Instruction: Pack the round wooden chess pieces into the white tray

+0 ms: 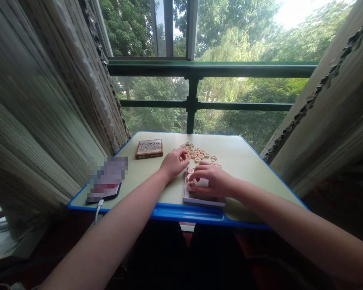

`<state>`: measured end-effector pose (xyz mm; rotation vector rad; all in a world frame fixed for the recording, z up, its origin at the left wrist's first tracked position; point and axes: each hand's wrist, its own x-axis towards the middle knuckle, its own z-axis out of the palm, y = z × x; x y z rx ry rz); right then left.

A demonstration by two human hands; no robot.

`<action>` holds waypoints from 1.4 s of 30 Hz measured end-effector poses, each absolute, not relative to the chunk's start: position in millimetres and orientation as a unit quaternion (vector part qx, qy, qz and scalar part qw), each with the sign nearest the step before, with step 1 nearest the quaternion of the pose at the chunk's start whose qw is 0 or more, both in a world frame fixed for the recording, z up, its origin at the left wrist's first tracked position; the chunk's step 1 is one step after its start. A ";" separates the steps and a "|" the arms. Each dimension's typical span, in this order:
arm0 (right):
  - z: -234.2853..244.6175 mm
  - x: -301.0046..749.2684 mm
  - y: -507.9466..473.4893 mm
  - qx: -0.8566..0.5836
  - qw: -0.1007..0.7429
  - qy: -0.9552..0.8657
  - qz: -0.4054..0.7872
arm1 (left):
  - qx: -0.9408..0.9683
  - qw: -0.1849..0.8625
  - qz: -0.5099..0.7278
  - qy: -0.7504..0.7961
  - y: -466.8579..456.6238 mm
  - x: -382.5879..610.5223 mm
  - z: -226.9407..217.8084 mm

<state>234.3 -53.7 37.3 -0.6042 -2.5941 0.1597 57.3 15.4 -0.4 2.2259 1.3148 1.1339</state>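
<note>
Round wooden Chinese chess pieces (201, 156) with red or dark characters lie in a loose cluster on the table. My left hand (173, 164) is at the cluster's left side, its thumb and fingers closed around a Chinese chess piece (186, 156). An open, pale shallow box (204, 202) stands near the table's front edge, with a few pieces in a column along its left side. My right hand (213, 177) reaches over this box, fingers curled and fingertips on a Chinese chess piece (190, 184) in that column. The hand hides part of the box's inside.
A printed box lid (149, 148) lies at the back left of the table (242, 193). At the left edge is a phone (109, 181), partly blurred, with a white cable (99, 209). Behind the table are a green railing and window, with curtains on both sides.
</note>
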 end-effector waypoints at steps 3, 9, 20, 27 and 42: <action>36.6 236.7 -52.4 -0.219 0.255 -0.940 0.051 | 0.764 0.190 0.412 0.457 15.5 57.7 -0.8; 26.8 246.3 -33.9 -0.313 0.362 -0.877 -0.034 | 0.704 0.351 0.460 0.413 13.3 59.2 4.5; 26.8 252.7 -26.8 -0.309 0.392 -0.867 -0.013 | 0.643 0.580 0.380 0.325 -2.6 57.9 23.4; 29.6 247.7 -36.8 -0.323 0.386 -0.864 0.022 | 0.627 0.602 0.372 0.326 -8.7 56.3 29.9; 51.1 243.8 -65.7 -0.240 0.182 -0.940 0.159 | 0.540 0.525 0.509 0.417 8.3 54.3 21.3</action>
